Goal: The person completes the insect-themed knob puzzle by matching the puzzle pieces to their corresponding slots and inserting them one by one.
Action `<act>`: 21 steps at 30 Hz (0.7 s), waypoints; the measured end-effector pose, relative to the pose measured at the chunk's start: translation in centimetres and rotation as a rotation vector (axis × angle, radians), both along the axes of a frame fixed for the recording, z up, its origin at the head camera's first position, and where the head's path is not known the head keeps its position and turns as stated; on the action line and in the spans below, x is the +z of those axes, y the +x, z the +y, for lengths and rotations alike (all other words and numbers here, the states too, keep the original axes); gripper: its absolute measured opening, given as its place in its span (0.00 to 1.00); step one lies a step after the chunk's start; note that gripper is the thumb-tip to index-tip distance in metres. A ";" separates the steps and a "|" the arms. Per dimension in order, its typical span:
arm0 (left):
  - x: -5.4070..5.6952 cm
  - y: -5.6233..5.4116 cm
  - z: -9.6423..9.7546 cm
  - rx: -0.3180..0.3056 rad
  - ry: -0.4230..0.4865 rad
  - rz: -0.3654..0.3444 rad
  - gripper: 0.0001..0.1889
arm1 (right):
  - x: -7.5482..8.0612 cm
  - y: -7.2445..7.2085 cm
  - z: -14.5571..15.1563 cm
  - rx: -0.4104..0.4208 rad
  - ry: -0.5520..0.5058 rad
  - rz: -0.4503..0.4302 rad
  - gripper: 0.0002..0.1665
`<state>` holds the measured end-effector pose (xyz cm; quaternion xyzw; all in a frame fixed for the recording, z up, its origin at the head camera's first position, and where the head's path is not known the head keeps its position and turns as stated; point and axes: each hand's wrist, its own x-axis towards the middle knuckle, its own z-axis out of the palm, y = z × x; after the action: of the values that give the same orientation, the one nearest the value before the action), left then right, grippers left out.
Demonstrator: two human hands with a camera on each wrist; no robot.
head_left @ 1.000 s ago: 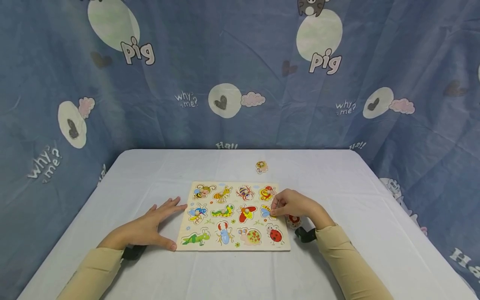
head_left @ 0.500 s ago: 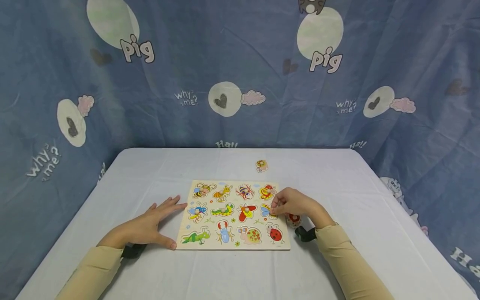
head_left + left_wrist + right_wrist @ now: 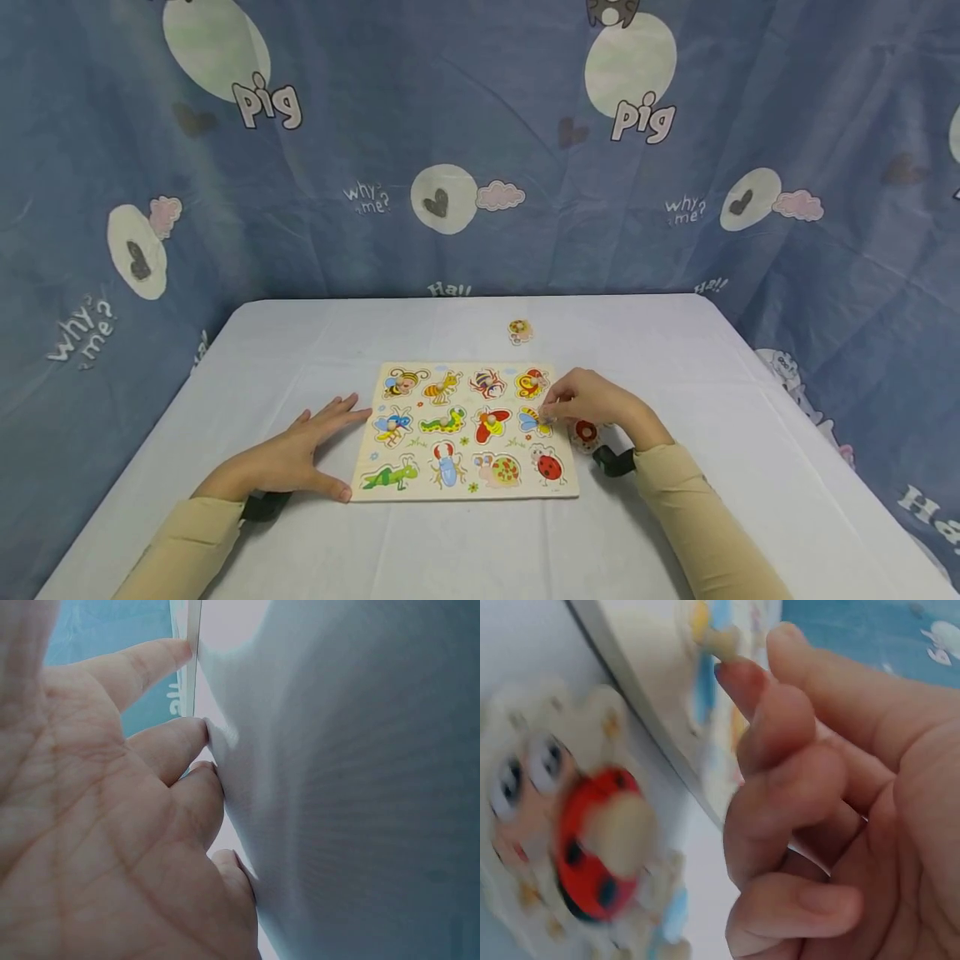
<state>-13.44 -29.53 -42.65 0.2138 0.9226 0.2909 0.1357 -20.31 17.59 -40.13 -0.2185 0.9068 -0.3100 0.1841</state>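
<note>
A wooden insect puzzle board (image 3: 468, 400) lies on the table, with several colourful insect pictures in rows. My left hand (image 3: 300, 454) is spread at its left edge, with fingertip and thumb touching it; the left wrist view shows the index fingertip (image 3: 184, 651) against that edge. At the right edge my right hand (image 3: 596, 398) hovers with bent fingers over a blue-winged, yellow-striped insect piece (image 3: 530, 421) seated in the board. In the right wrist view, thumb and index finger stand just off its wooden knob (image 3: 721, 641). Beside the board lies a ladybug piece (image 3: 600, 847) with a knob, partly hidden in the head view.
A loose snail piece (image 3: 519, 332) lies beyond the board towards the back of the table. White cloth covers the table (image 3: 315, 350). A blue printed curtain (image 3: 480, 100) hangs behind and at the sides.
My right fingers have drawn back slightly to the right and let go of the striped insect piece, which shows more fully now. The left hand stays put; the head view shifts a little.
</note>
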 end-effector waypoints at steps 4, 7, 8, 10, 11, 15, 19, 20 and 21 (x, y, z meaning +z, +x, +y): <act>0.0 0.0 0.0 0.001 0.000 0.001 0.63 | 0.9 0.1 1.1 -0.031 -0.001 0.029 0.13; 0.2 0.0 0.0 0.000 0.005 -0.003 0.63 | 1.5 0.5 2.2 -0.079 -0.030 0.044 0.15; 0.2 0.0 0.1 -0.001 0.006 -0.004 0.63 | 1.7 0.7 2.7 -0.093 -0.036 0.049 0.15; 0.3 0.0 0.1 -0.004 0.010 -0.005 0.63 | 1.8 1.1 3.6 -0.119 -0.043 0.058 0.15; 0.3 0.0 0.1 -0.005 0.011 -0.004 0.63 | 1.9 1.3 4.0 -0.128 -0.042 0.065 0.15; 0.3 -0.1 0.1 -0.008 0.013 0.004 0.63 | 1.5 2.3 5.9 -0.158 -0.017 0.118 0.14; 0.2 -0.1 0.1 -0.008 0.013 -0.002 0.63 | 1.0 3.6 7.8 -0.194 -0.016 0.143 0.13; 0.2 -0.1 0.1 -0.008 0.013 -0.003 0.63 | 0.9 3.9 8.3 -0.201 -0.020 0.144 0.13; 0.2 -0.1 0.1 -0.009 0.012 -0.005 0.63 | 0.7 4.3 8.7 -0.206 -0.025 0.143 0.13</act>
<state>-13.51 -29.39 -42.46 0.2181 0.9196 0.2961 0.1380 -16.04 26.32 -39.44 -0.1481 0.9313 -0.3223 0.0832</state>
